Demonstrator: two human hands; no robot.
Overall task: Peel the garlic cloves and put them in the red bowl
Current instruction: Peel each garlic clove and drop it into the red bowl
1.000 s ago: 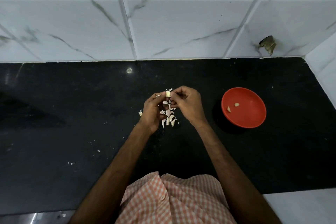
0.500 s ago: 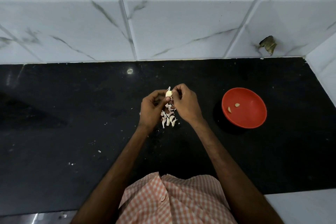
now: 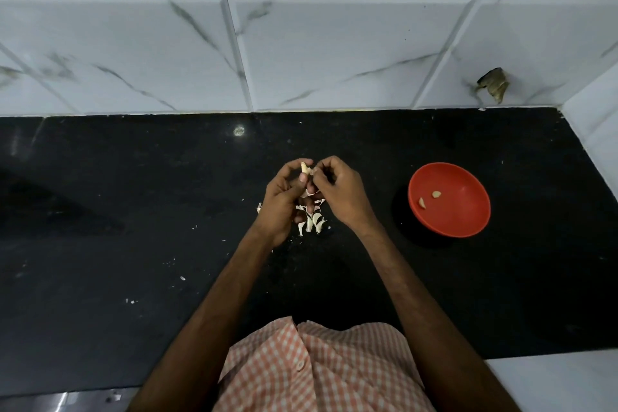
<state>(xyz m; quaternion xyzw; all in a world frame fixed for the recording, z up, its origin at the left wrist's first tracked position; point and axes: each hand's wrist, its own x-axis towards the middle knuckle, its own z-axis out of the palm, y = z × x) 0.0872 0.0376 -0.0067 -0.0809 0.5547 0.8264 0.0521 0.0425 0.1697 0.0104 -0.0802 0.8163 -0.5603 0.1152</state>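
Mid-worktop, the left hand pinches a garlic clove; the right hand nips its skin. Light, firm, likely slippery (grip ends). Red bowl near right edge.

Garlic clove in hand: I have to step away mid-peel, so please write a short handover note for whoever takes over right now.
Left hand: holds one garlic clove at its fingertips, above the black counter.
Right hand: pinches at the side of that clove, apparently pulling skin.
Red bowl: to the right of the hands, with two peeled cloves inside.
Done: two cloves in the bowl.
Left: finish this clove and drop it in. Check the pile of white pieces under the hands; I cannot tell whether it is skins or unpeeled cloves.
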